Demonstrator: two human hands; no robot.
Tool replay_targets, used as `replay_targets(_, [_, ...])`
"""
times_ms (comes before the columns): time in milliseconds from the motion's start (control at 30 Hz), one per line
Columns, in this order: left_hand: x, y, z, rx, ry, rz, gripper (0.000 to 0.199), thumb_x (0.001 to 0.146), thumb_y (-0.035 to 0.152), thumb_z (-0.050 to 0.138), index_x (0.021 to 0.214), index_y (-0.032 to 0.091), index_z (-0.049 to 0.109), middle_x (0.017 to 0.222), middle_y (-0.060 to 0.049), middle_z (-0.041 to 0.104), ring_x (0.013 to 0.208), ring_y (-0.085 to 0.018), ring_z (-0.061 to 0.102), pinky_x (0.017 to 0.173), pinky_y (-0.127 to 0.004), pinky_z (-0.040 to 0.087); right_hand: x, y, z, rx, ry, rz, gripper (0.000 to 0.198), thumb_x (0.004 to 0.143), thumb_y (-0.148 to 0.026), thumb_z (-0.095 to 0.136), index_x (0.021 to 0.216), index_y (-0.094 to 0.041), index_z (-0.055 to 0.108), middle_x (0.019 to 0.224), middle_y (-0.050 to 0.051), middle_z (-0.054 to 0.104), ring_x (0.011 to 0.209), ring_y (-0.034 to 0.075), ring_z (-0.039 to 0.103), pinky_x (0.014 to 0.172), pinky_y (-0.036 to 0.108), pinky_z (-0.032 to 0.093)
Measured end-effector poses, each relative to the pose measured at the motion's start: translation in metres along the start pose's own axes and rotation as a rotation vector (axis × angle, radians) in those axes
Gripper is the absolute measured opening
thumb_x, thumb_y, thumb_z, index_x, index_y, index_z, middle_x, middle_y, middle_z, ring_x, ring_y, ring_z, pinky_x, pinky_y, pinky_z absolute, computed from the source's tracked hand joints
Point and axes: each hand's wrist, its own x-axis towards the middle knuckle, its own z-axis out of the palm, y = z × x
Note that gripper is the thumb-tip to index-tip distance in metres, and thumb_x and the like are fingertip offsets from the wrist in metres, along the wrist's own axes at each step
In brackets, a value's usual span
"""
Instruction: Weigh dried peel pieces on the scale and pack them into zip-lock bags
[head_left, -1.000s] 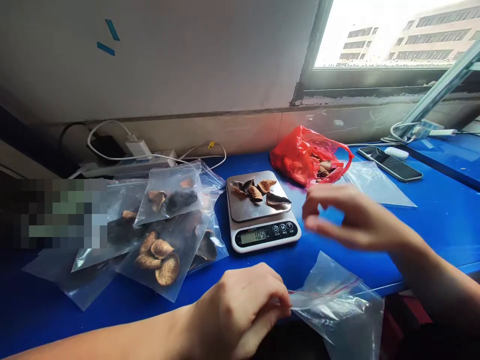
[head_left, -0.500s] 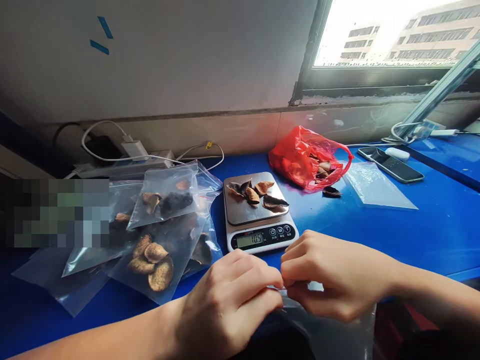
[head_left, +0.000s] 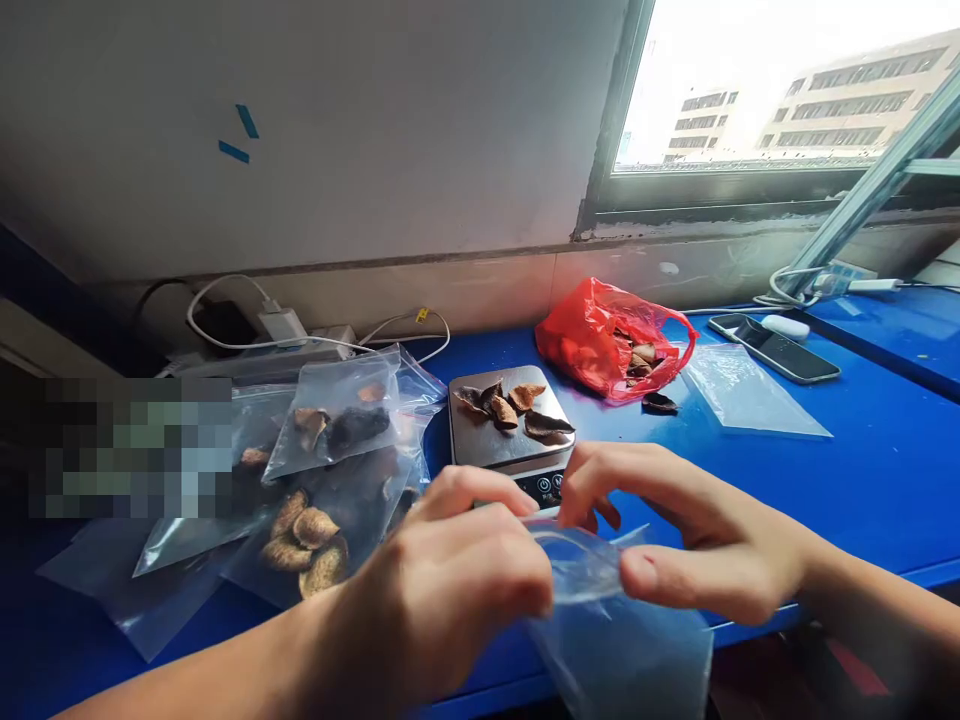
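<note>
A clear plastic zip bag hangs in front of the table edge, its mouth parted. Pinched at the bag's left rim are the fingers of my left hand. My right hand has its thumb and fingers spread apart around the mouth, the thumb touching the right side. Just beyond my hands is a kitchen scale, its display mostly covered by my left hand. Several dried, curled brown peel-like pieces lie on its metal plate.
Filled zip bags overlap on the left. An open red plastic bag of similar pieces stands behind the scale, one loose piece before it. Flat clear bags, a phone and a power strip lie farther back.
The zip bag's mouth has parted. My right fingers have gone from a pinch to a spread around it. My left hand has moved slightly left and now covers the scale's display.
</note>
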Motion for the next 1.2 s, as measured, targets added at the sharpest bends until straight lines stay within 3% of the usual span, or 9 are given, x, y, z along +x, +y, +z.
replay_targets(67, [0.006, -0.002, -0.009, -0.005, 0.060, -0.081, 0.017, 0.093, 0.004, 0.056, 0.091, 0.021, 0.059, 0.082, 0.001, 0.067, 0.091, -0.014, 0.060, 0.095, -0.027, 0.047, -0.001, -0.001, -0.001, 0.021, -0.010, -0.034, 0.028, 0.092, -0.044, 0.061, 0.095, -0.016, 0.065, 0.086, 0.004, 0.062, 0.077, 0.013, 0.056, 0.068, 0.025, 0.046])
replay_targets(133, [0.012, -0.004, -0.016, -0.014, 0.081, -0.155, 0.013, 0.092, 0.009, 0.060, 0.087, 0.020, 0.061, 0.085, -0.001, 0.066, 0.098, -0.015, 0.059, 0.086, -0.023, 0.050, -0.001, 0.001, -0.002, 0.002, -0.046, -0.065, 0.022, 0.093, -0.038, 0.061, 0.088, -0.016, 0.064, 0.081, 0.003, 0.060, 0.073, 0.012, 0.053, 0.066, 0.024, 0.044])
replay_targets(300, [0.025, -0.010, -0.035, -0.071, -0.003, -0.301, 0.015, 0.093, 0.020, 0.062, 0.079, 0.017, 0.066, 0.081, -0.002, 0.064, 0.078, -0.013, 0.061, 0.073, -0.022, 0.052, 0.003, 0.015, -0.010, -0.075, -0.022, -0.106, 0.023, 0.095, -0.029, 0.059, 0.075, -0.016, 0.056, 0.077, 0.002, 0.054, 0.070, 0.011, 0.049, 0.062, 0.025, 0.041])
replay_targets(467, [0.031, -0.016, -0.052, -0.053, -0.018, -0.446, 0.012, 0.093, 0.027, 0.063, 0.092, 0.018, 0.071, 0.086, -0.002, 0.066, 0.077, -0.013, 0.061, 0.068, -0.022, 0.052, 0.009, 0.027, -0.017, -0.065, 0.051, -0.081, 0.029, 0.094, -0.033, 0.061, 0.072, -0.017, 0.052, 0.080, 0.001, 0.051, 0.073, 0.011, 0.049, 0.064, 0.025, 0.042])
replay_targets(633, [0.028, -0.026, -0.058, 0.122, -0.066, -0.384, 0.011, 0.091, 0.028, 0.065, 0.091, 0.018, 0.070, 0.087, -0.001, 0.063, 0.071, -0.011, 0.057, 0.064, -0.021, 0.052, 0.013, 0.027, -0.008, -0.012, 0.082, -0.131, 0.025, 0.093, -0.034, 0.062, 0.076, -0.016, 0.057, 0.097, 0.007, 0.057, 0.086, 0.015, 0.056, 0.073, 0.028, 0.050])
replay_targets(800, [0.016, -0.023, -0.044, 0.482, 0.147, -0.277, 0.039, 0.094, 0.037, 0.061, 0.129, 0.019, 0.057, 0.122, -0.011, 0.057, 0.103, -0.022, 0.062, 0.086, -0.036, 0.059, 0.006, 0.012, 0.006, -0.297, 0.292, -0.350, 0.013, 0.090, -0.027, 0.065, 0.082, -0.019, 0.059, 0.091, 0.007, 0.065, 0.089, 0.018, 0.062, 0.079, 0.034, 0.053])
replay_targets(900, [0.012, -0.005, -0.032, 0.476, 0.098, -0.202, 0.059, 0.098, 0.054, 0.051, 0.142, 0.016, 0.044, 0.133, -0.016, 0.057, 0.119, -0.030, 0.060, 0.102, -0.046, 0.053, -0.001, 0.006, 0.012, -0.360, 0.343, -0.413, 0.010, 0.093, -0.027, 0.062, 0.088, -0.021, 0.056, 0.076, 0.003, 0.068, 0.084, 0.018, 0.067, 0.075, 0.034, 0.052])
replay_targets(1033, [0.010, 0.016, -0.014, 0.428, 0.001, -0.140, 0.090, 0.087, 0.072, 0.054, 0.152, 0.012, 0.035, 0.144, -0.023, 0.052, 0.130, -0.041, 0.054, 0.105, -0.053, 0.050, -0.004, 0.008, 0.026, -0.349, 0.393, -0.438, 0.011, 0.099, -0.032, 0.053, 0.095, -0.022, 0.053, 0.071, -0.001, 0.068, 0.056, 0.011, 0.061, 0.065, 0.032, 0.043])
replay_targets(1200, [0.004, 0.017, 0.002, 0.201, -0.023, -0.120, 0.078, 0.086, 0.047, 0.069, 0.152, 0.020, 0.038, 0.139, -0.016, 0.061, 0.125, -0.037, 0.059, 0.103, -0.047, 0.053, 0.004, 0.020, 0.048, -0.314, 0.236, -0.583, 0.022, 0.102, -0.039, 0.045, 0.092, -0.020, 0.052, 0.058, -0.004, 0.060, 0.054, 0.012, 0.057, 0.077, 0.032, 0.044])
